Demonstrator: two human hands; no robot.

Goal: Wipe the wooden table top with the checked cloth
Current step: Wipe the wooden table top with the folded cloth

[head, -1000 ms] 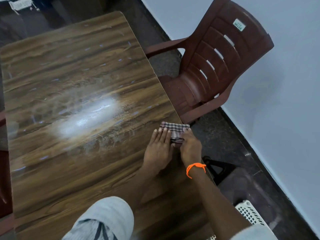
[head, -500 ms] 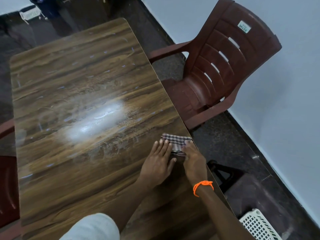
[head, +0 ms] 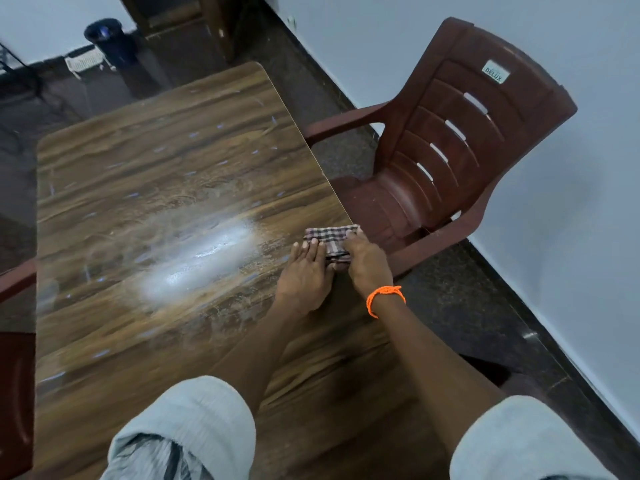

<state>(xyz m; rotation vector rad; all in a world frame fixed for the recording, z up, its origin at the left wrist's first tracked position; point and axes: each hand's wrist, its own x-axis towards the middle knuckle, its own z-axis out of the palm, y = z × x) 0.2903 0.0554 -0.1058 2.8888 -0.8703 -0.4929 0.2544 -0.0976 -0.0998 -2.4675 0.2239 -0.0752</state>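
A: Since the earlier frame your hands and the checked cloth (head: 330, 242) have barely shifted on the table; mostly the head view has tipped up, so more of the far floor shows.

B: Where does the cloth sit?

A: Folded small, flat on the wooden table top (head: 166, 188), right at its right edge, just beside the brown chair (head: 460, 157).

B: Fingers?

A: Your left hand (head: 306, 271) lies flat, fingers straight and together, tips pressing the cloth's left side. Your right hand (head: 365, 259) bends over the cloth's right side and pins it; whether its thumb tucks under a fold, you cannot tell.

B: Why both hands?

A: Likely to keep the folds squared and the pad firm before a stroke.

B: Remaining work?

A: A pale smear (head: 204, 258) sits left of your hands, with streaks beyond. Judged: most wiping is still ahead.
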